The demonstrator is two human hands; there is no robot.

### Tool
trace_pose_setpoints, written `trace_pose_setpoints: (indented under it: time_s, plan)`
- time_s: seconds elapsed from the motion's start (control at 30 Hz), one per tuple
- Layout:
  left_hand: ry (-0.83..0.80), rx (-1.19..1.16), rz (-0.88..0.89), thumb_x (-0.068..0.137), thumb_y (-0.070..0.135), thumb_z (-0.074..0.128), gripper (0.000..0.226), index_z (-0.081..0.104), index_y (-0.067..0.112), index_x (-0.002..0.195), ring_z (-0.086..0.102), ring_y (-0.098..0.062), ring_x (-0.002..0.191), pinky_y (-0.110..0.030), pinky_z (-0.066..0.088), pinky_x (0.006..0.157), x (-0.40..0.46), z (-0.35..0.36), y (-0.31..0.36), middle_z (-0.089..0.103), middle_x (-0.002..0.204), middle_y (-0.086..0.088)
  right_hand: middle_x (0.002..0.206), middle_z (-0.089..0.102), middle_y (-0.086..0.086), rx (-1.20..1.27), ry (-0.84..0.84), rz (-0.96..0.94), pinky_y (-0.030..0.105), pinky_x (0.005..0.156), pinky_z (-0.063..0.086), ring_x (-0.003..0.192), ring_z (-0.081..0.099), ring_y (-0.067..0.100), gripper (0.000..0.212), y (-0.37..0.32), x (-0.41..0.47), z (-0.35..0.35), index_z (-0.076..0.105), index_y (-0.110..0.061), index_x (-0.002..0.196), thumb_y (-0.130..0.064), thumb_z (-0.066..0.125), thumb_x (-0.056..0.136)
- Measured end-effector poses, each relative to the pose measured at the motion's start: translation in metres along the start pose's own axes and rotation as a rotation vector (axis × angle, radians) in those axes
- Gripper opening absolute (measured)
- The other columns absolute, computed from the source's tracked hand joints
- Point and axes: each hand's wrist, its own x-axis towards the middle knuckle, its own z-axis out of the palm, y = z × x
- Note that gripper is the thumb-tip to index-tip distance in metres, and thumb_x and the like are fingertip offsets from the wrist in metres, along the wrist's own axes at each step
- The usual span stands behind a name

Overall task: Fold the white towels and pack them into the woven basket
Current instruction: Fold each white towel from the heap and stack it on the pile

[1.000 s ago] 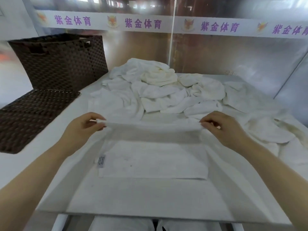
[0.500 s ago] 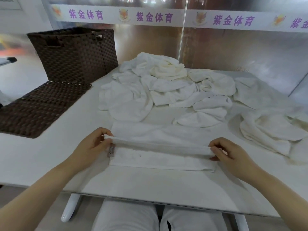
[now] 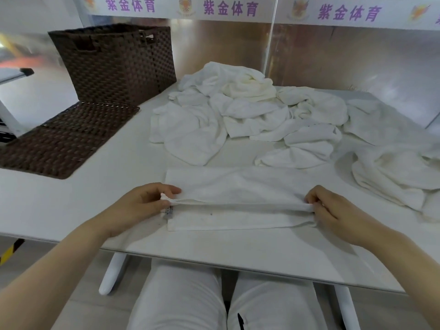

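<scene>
A white towel [image 3: 238, 186] lies flat on the white table [image 3: 71, 206] in front of me, partly folded lengthwise. My left hand [image 3: 140, 206] pinches its left corner beside a small label. My right hand [image 3: 333, 210] pinches the right corner, so the fold edge is stretched between them just above the cloth. A heap of unfolded white towels [image 3: 250, 110] covers the table behind. The dark brown woven basket [image 3: 114, 65] stands at the far left corner, well away from both hands.
A flat brown woven lid [image 3: 64, 139] lies on the table in front of the basket. More crumpled towels [image 3: 392, 172] sit at the right. A reflective wall with a banner runs behind the table. My legs in white trousers show below the table's near edge.
Both hands have pulled the towel's far edge toward me over the lower half, from up high down close to the table. The view has tilted downward.
</scene>
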Motion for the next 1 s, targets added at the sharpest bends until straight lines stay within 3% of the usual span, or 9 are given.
trace_pose_setpoints:
  time_s: [0.13, 0.27, 0.37, 0.43, 0.53, 0.67, 0.77, 0.9, 1.0]
  plan:
    - [-0.174, 0.333, 0.066, 0.089, 0.013, 0.069, 0.021, 0.069, 0.034, 0.091, 0.057, -0.021, 0.114, -0.027, 0.042, 0.099, -0.001, 0.003, -0.003, 0.056, 0.132, 0.027, 0.082, 0.047, -0.010, -0.081, -0.010, -0.062, 0.033, 0.069, 0.041, 0.074, 0.044, 0.013, 0.009, 0.009, -0.008, -0.004, 0.040, -0.026, 0.083, -0.021, 0.036, 0.088]
    - [-0.248, 0.442, 0.162, 0.088, 0.022, 0.071, 0.015, 0.069, 0.037, 0.091, 0.045, -0.005, 0.127, -0.023, 0.041, 0.104, -0.001, 0.011, -0.011, 0.044, 0.139, 0.034, 0.086, 0.039, -0.017, -0.304, -0.060, -0.157, 0.028, 0.068, 0.042, 0.081, 0.042, 0.007, 0.002, 0.020, -0.013, -0.002, 0.034, -0.032, 0.081, -0.031, 0.034, 0.080]
    - [-0.240, 0.523, 0.216, 0.086, 0.032, 0.070, 0.016, 0.069, 0.044, 0.097, 0.014, 0.011, 0.140, -0.012, 0.029, 0.109, -0.002, 0.016, -0.018, 0.035, 0.142, 0.041, 0.086, 0.039, -0.018, -0.396, -0.061, -0.175, 0.028, 0.067, 0.043, 0.081, 0.042, 0.007, 0.009, 0.031, -0.010, 0.000, 0.036, -0.033, 0.081, -0.027, 0.042, 0.082]
    - [-0.190, 0.583, 0.258, 0.086, 0.035, 0.069, 0.019, 0.068, 0.049, 0.100, 0.006, 0.016, 0.139, -0.007, 0.022, 0.109, -0.004, 0.018, -0.022, 0.033, 0.142, 0.043, 0.082, 0.041, -0.020, -0.451, -0.053, -0.221, 0.022, 0.069, 0.035, 0.079, 0.042, 0.006, 0.013, 0.034, -0.004, -0.003, 0.038, -0.034, 0.078, -0.025, 0.048, 0.080]
    - [-0.081, 0.601, 0.338, 0.086, 0.052, 0.063, 0.015, 0.071, 0.046, 0.098, 0.028, 0.000, 0.132, -0.017, 0.039, 0.101, -0.009, 0.019, -0.026, 0.045, 0.138, 0.034, 0.083, 0.047, -0.017, -0.506, -0.060, -0.182, 0.014, 0.070, 0.029, 0.080, 0.044, 0.007, 0.005, 0.015, 0.003, -0.015, 0.047, -0.033, 0.083, -0.034, 0.050, 0.088]
    - [0.060, 0.693, 0.356, 0.077, 0.082, 0.045, 0.044, 0.063, 0.049, 0.098, 0.038, -0.001, 0.118, -0.023, 0.027, 0.104, -0.009, 0.025, -0.018, 0.054, 0.124, 0.033, 0.103, 0.054, -0.015, -0.416, 0.032, -0.195, 0.018, 0.076, 0.033, 0.095, 0.048, 0.009, 0.026, -0.015, 0.019, -0.006, 0.050, -0.031, 0.116, -0.044, 0.056, 0.094]
    - [0.112, 0.852, 0.448, 0.080, 0.066, 0.053, 0.043, 0.060, 0.039, 0.112, 0.044, 0.000, 0.112, -0.020, 0.029, 0.100, 0.001, 0.043, -0.006, 0.058, 0.113, 0.026, 0.124, 0.050, -0.010, -0.423, -0.036, -0.235, 0.028, 0.086, 0.041, 0.112, 0.050, 0.015, 0.039, -0.026, 0.030, 0.018, 0.049, -0.027, 0.133, -0.035, 0.056, 0.095]
    - [0.028, 1.064, 0.565, 0.085, 0.044, 0.049, 0.055, 0.051, 0.027, 0.137, 0.057, -0.009, 0.116, -0.020, 0.048, 0.089, 0.009, 0.065, 0.001, 0.056, 0.135, 0.011, 0.111, 0.056, -0.002, -0.562, 0.068, -0.278, 0.030, 0.060, 0.050, 0.089, 0.060, 0.022, 0.049, -0.015, 0.034, 0.036, 0.053, -0.022, 0.124, -0.007, 0.069, 0.080]
    - [0.015, 1.248, 0.576, 0.074, 0.025, 0.068, 0.075, 0.043, 0.026, 0.145, 0.066, -0.014, 0.104, -0.021, 0.055, 0.068, 0.012, 0.072, 0.003, 0.056, 0.139, 0.004, 0.111, 0.059, -0.003, -0.586, 0.112, -0.238, 0.032, 0.060, 0.051, 0.088, 0.062, 0.023, 0.058, -0.005, 0.032, 0.040, 0.051, -0.025, 0.127, -0.003, 0.071, 0.077]
